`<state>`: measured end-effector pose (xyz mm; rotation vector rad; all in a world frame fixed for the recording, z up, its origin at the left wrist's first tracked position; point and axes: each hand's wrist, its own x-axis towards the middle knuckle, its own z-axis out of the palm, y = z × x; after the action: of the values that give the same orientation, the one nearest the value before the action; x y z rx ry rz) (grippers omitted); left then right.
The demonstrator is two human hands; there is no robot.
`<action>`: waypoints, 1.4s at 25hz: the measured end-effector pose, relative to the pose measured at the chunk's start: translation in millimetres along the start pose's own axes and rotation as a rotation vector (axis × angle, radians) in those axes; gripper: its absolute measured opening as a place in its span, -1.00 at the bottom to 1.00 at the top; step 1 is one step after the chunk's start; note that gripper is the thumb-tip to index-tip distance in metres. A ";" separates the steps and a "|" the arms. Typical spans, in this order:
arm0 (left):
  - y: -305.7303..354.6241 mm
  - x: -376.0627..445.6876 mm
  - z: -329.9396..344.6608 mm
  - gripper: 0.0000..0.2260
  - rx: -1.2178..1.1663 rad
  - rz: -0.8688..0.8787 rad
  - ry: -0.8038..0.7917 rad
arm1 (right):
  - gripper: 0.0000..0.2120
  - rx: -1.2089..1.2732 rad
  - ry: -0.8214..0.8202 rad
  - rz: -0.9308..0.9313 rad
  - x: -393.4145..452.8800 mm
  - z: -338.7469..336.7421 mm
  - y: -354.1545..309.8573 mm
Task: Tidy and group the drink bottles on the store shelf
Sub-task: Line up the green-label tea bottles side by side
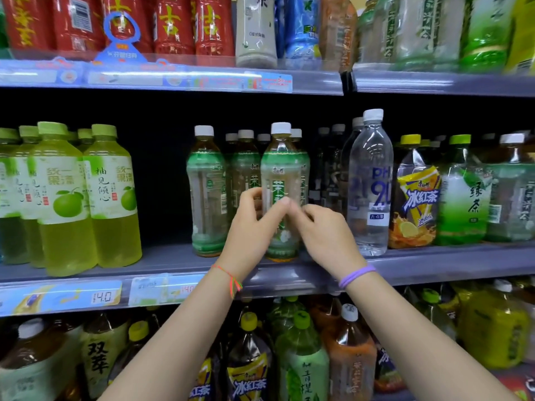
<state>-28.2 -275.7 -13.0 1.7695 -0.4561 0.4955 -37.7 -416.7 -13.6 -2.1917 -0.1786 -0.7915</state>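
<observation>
Tea bottle (280, 180): upright at the front edge of the middle shelf (173, 263), green label facing out, white cap.
Left hand (254, 224): fingers and thumb curl round the tea bottle's left side.
Right hand (324, 231): fingers pinch its right side, touching the left thumb.
Neighbours: second tea bottle (206, 192) just left; water bottle (372, 183) just right.
Pomelo drinks (86, 195): grouped well apart, far left.

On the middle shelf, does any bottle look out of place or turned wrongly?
Yes. The white-capped tea bottle left of the held one shows its barcode side, not its front label. A gap separates it from the pomelo drinks.
</observation>
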 end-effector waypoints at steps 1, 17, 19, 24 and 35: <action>-2.2 3.6 2.7 -0.69 -0.022 -0.021 -0.013 | -0.49 0.049 0.073 0.005 0.7 -3.2 1.2; 14.5 53.8 50.4 -0.41 -0.606 -0.411 0.034 | -0.26 0.734 -0.040 0.449 51.4 14.6 4.8; 14.7 55.6 58.6 -0.46 -0.592 -0.421 0.035 | -0.27 0.762 -0.051 0.469 52.9 14.6 5.5; 17.4 49.3 76.4 -0.46 -0.577 -0.403 0.020 | -0.28 0.784 0.033 0.464 54.2 10.0 13.4; 13.6 11.7 33.0 -0.77 -0.008 0.290 0.465 | -0.47 0.276 0.547 -0.475 -5.8 1.3 -15.8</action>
<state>-22.8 -311.6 -3.1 1.5213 -0.3822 1.0785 -47.4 -404.2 -7.7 -1.6177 -0.5062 -1.4997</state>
